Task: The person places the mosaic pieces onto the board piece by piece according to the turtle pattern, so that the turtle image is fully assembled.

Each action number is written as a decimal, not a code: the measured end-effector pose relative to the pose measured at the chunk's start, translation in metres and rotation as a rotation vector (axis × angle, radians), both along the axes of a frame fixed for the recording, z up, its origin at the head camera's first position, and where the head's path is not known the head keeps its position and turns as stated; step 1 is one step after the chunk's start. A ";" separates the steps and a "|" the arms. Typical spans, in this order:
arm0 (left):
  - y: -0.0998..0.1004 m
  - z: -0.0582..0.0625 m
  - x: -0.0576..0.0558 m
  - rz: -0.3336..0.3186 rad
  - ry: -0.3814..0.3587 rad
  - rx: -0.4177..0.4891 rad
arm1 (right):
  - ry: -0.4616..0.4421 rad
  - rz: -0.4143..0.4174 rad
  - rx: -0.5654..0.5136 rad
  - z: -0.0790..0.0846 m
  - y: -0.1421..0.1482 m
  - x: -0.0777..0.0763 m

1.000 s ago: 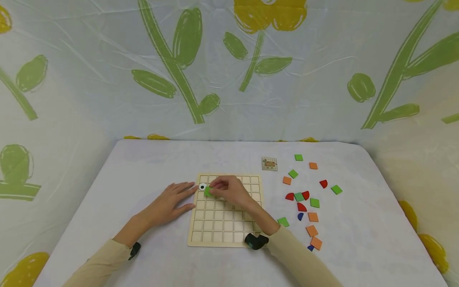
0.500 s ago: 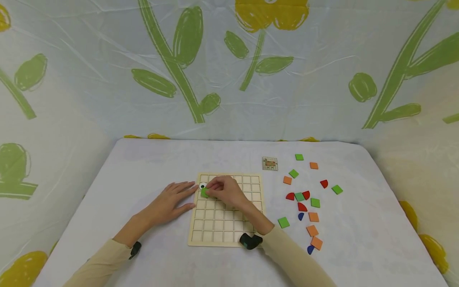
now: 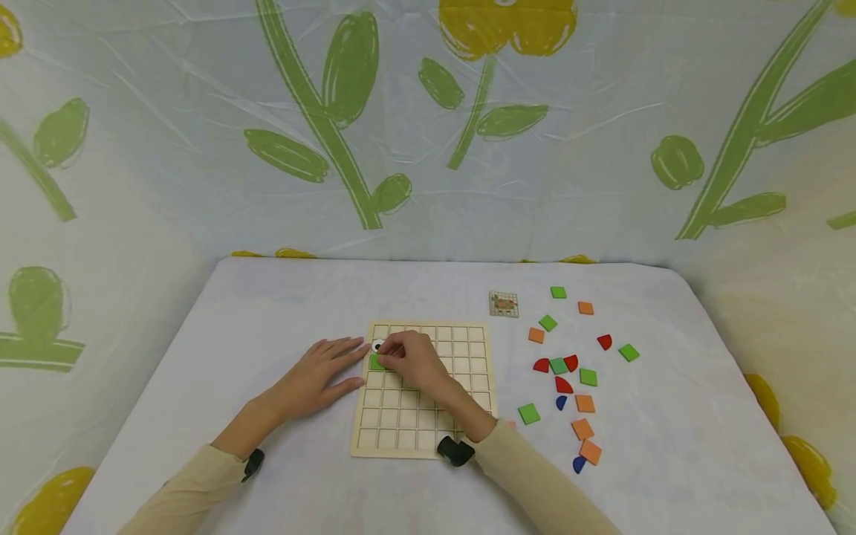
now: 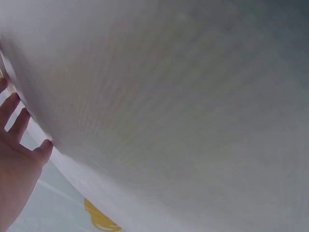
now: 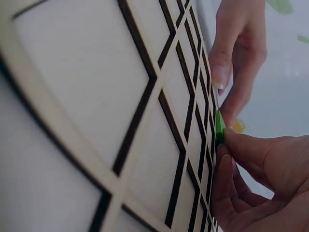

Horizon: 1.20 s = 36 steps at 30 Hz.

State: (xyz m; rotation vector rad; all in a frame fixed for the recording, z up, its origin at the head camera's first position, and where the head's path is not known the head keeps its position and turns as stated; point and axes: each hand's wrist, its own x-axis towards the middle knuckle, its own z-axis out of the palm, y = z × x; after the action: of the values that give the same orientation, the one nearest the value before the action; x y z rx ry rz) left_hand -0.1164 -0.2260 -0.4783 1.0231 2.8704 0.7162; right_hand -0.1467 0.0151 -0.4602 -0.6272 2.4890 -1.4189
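My right hand [image 3: 413, 362] pinches a green square tile [image 3: 376, 362] at the left column of the wooden grid board [image 3: 400, 420]. In the right wrist view the green tile [image 5: 220, 126] shows between thumb and fingers, near the board's surface. Just above it sits a round white tile with a black dot [image 3: 377, 345], partly hidden by my fingers. My left hand [image 3: 321, 375] rests on the table with fingers spread, fingertips at the board's left edge. The left wrist view catches only part of that hand [image 4: 17, 150].
Loose tiles lie to the right: green squares [image 3: 529, 414], orange squares [image 3: 582, 429], red quarter circles [image 3: 563, 385] and blue half circles [image 3: 561, 403]. A small picture card [image 3: 504, 304] lies behind the board's right corner. Flower-print cloth [image 3: 535, 200] hangs behind the white table [image 3: 294, 297].
My right hand has moved left and slightly down with the green tile, from the second column to the left column under the round tile. My left hand has stayed in place.
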 end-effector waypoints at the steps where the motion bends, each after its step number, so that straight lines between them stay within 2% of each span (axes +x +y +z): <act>1: 0.000 0.000 0.000 -0.001 -0.001 0.002 | 0.007 -0.004 0.001 0.000 -0.001 0.001; 8: 0.000 0.001 0.000 -0.003 -0.008 -0.004 | 0.044 -0.039 0.027 -0.002 -0.006 0.004; 16: 0.001 0.003 0.000 0.001 -0.015 -0.007 | 0.025 -0.021 0.003 0.002 0.008 0.006; 23: 0.001 0.004 0.000 0.007 -0.008 -0.010 | 0.064 -0.022 0.014 0.007 0.032 0.006; 31: 0.002 0.000 -0.001 0.006 0.016 -0.003 | 0.062 -0.084 0.054 0.011 0.069 0.006; 36: 0.002 0.001 0.000 0.019 -0.012 -0.019 | 0.079 -0.113 0.065 0.012 0.094 0.008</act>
State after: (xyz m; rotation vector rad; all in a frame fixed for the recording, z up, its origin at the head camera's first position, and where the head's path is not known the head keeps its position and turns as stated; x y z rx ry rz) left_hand -0.1161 -0.2243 -0.4769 0.9881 2.8749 0.6929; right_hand -0.1383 0.1096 -0.4486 -0.5475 2.6589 -1.3702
